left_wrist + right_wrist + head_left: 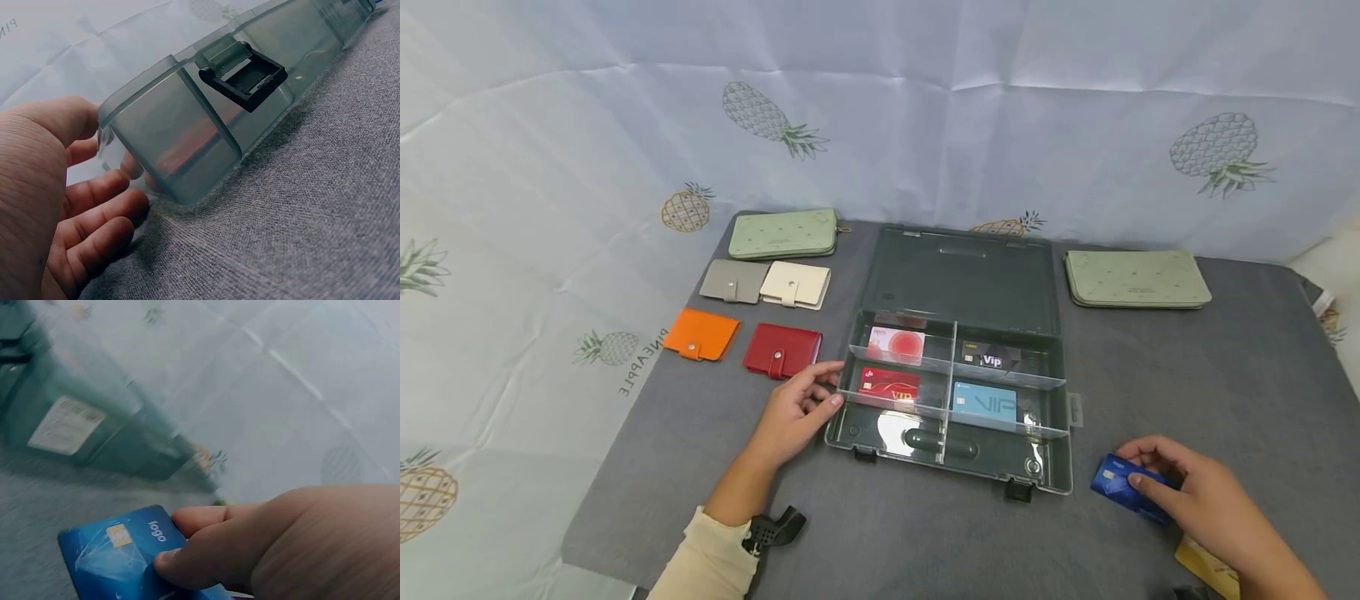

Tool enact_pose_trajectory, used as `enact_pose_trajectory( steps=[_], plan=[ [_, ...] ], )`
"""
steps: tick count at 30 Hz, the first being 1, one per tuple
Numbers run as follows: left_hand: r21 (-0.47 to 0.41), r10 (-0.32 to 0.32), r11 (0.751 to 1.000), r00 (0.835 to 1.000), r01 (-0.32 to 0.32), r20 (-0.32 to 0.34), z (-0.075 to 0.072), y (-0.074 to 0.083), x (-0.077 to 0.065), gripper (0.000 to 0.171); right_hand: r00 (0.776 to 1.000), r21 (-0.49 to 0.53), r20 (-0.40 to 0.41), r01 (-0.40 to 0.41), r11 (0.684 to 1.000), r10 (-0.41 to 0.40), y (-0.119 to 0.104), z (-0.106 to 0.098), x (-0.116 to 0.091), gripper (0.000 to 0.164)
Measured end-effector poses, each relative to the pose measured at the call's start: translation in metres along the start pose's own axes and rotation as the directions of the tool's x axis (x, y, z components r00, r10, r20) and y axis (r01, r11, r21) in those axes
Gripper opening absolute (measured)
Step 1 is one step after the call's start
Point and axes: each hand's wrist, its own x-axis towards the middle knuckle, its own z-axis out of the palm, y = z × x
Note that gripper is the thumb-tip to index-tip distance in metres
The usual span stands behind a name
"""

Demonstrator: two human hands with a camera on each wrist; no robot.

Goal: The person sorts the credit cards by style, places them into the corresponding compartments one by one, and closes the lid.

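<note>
A blue card (1120,485) with a gold chip is pinched between thumb and fingers of my right hand (1195,492), to the right of the box. In the right wrist view the word "logo" shows on the blue card (119,550). My left hand (793,417) rests at the left side of the clear green divided box (887,437), its thumb at the rim and fingers beside the wall. Inside the box lie a pink card (895,343), a red VIP card (880,383), a black Vip card (981,357) and a light blue card (985,402). The lid stands open behind.
A yellow card (1206,567) lies partly hidden under the right forearm. Left of the box are orange (700,335), red (782,348), grey (733,281) and cream (796,283) card holders. Green wallets lie at back left (782,233) and back right (1138,277).
</note>
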Motion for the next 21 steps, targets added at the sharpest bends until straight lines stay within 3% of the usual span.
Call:
enact_pose_trajectory(
  steps=[4,10,16,21],
  plan=[
    [0.007,-0.002,1.0,1.0,0.003,-0.003,0.0,0.001,0.0,0.045,0.999,0.036,-0.033,-0.035,0.999,0.036,-0.009,-0.013,0.003,0.018],
    [0.006,0.001,1.0,1.0,-0.001,0.002,0.0,0.002,0.0,0.045,0.996,0.091,-0.071,-0.051,0.995,0.058,-0.027,-0.027,0.01,0.019],
    [0.004,0.008,1.0,1.0,-0.008,-0.004,0.0,0.001,0.0,0.044,0.996,0.173,-0.07,0.058,0.983,-0.047,-0.063,-0.027,0.025,0.017],
    [0.005,0.005,1.0,1.0,-0.005,0.001,0.0,0.0,-0.001,0.044,0.983,0.21,-0.06,0.18,0.961,-0.171,-0.1,-0.015,0.044,0.015]
  ],
)
